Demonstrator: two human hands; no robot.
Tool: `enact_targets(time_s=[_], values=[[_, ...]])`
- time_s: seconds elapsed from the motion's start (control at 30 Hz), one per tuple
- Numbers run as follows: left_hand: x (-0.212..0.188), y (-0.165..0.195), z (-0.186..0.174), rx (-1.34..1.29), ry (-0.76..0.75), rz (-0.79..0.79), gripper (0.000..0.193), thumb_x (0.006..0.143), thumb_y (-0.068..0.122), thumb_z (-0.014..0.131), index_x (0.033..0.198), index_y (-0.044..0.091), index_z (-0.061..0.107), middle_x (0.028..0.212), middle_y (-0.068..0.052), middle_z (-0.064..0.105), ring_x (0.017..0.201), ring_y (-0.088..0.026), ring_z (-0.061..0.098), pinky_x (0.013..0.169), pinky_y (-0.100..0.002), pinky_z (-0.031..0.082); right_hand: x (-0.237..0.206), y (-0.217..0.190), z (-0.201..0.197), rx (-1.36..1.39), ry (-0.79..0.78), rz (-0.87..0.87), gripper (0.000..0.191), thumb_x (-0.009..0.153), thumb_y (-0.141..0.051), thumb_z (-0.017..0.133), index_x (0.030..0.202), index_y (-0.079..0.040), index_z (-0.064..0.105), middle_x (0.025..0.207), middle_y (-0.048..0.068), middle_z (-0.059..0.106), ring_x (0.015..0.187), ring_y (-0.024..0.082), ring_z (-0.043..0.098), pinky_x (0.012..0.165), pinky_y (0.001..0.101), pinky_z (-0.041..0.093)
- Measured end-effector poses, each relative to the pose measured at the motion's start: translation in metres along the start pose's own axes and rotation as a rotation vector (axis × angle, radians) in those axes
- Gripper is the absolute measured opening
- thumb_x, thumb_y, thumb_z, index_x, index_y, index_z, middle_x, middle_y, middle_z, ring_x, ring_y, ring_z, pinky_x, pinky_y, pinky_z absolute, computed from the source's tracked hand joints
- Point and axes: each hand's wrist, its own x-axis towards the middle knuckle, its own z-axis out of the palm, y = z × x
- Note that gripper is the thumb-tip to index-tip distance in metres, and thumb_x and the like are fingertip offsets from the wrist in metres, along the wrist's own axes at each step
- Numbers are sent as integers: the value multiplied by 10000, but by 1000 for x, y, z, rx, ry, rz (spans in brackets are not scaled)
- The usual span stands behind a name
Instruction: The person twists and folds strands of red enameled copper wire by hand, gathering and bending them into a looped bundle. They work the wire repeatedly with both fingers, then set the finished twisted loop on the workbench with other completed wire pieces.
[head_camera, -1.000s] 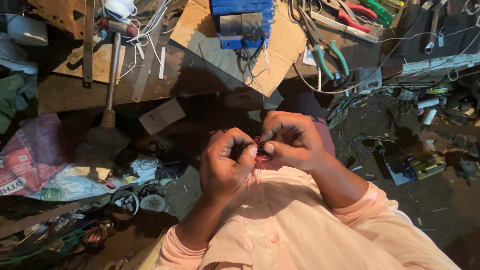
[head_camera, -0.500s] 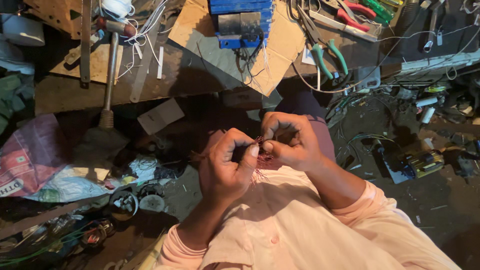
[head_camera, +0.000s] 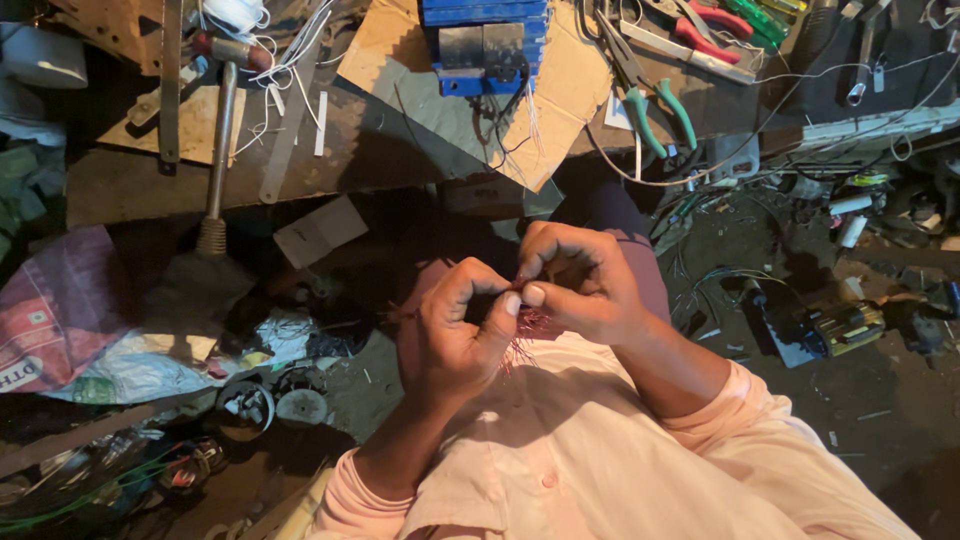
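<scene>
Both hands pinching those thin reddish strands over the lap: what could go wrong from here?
1. The reddish strands are very fine and pinched only at the fingertips of the left hand and right hand; they could snap or slip.
2. A dropped strand would probably vanish among the loose wires and clutter on the dark floor.
3. Dim light makes misjudging such fine work likely.

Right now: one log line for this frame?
left hand: pinching thin reddish wires | right hand: pinching same wires | workbench: green-handled pliers

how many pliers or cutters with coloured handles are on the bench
3: the green-handled pliers right of the blue box, then the red-handled pair and the green-handled pair at the top right edge. More may be hidden in the clutter.
</scene>
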Motion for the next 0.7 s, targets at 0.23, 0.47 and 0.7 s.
enact_targets(time_s=[0.23,0.47,0.7], values=[[0,0,1,-20,4,31,80,977,57,663,934,7,618,828,-42,624,750,-107,580,694,-264,482,1,2,0,-41,25,-50,139,935,-65,725,914,19,617,922,62,594,832,108,531,724,255,416],[-1,-4,4,-87,18,12,113,1006,84,630,927,6,607,828,-36,620,768,-90,564,710,-255,475,-1,3,-6,-173,-18,-102,173,913,-103,748,878,3,615,897,52,594,818,124,536,723,271,409],[-3,-5,2,-28,28,-57,154,1006,102,636,882,16,603,749,-3,563,709,-70,502,654,-247,426,1,1,-5,-96,-39,-84,159,905,-93,731,935,23,626,960,82,588,859,142,527,759,277,415]])
